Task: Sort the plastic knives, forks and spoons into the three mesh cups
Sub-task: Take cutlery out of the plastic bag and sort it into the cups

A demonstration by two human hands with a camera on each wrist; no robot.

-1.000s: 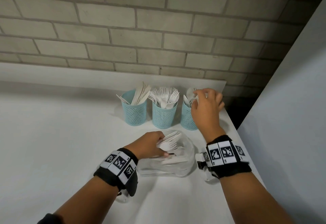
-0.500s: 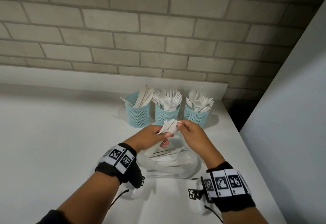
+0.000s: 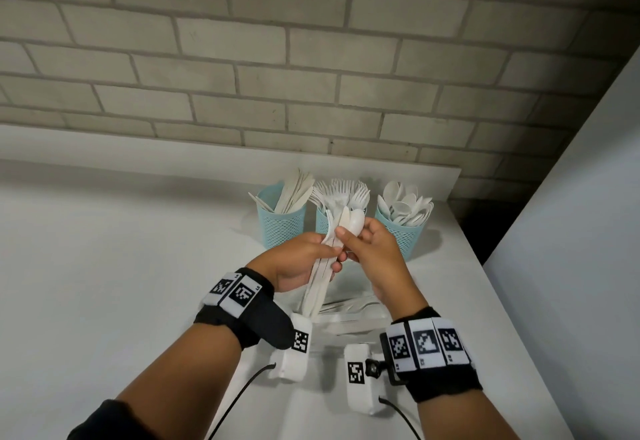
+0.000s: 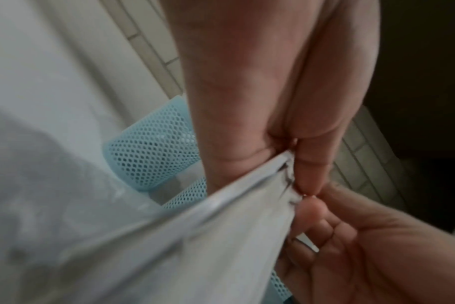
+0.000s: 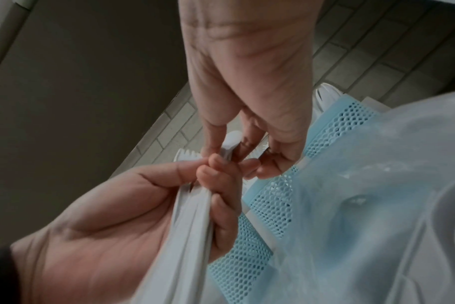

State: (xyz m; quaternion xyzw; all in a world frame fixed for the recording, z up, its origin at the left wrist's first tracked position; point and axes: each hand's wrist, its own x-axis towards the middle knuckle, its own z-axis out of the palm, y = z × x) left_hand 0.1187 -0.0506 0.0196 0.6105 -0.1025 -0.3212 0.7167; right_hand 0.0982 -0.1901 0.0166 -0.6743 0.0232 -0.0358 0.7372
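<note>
Three blue mesh cups stand in a row at the back: the knife cup (image 3: 281,223), the fork cup (image 3: 322,222) half hidden behind my hands, and the spoon cup (image 3: 406,237). My left hand (image 3: 330,257) grips an upright bundle of white cutlery (image 3: 319,283) in front of the cups. My right hand (image 3: 350,233) pinches a white spoon (image 3: 357,221) at the top of that bundle. In the right wrist view the spoon (image 5: 233,137) sits between my right fingertips (image 5: 213,142), above the bundle (image 5: 192,216).
A clear plastic bag (image 3: 349,316) with more white cutlery lies on the white table (image 3: 121,266) just below my hands. A brick wall (image 3: 311,75) rises behind the cups. The table's right edge (image 3: 485,276) is close to the spoon cup.
My right hand left the spoon cup and came back to the bundle, where it now pinches a spoon. My left hand lifted the bundle up out of the bag.
</note>
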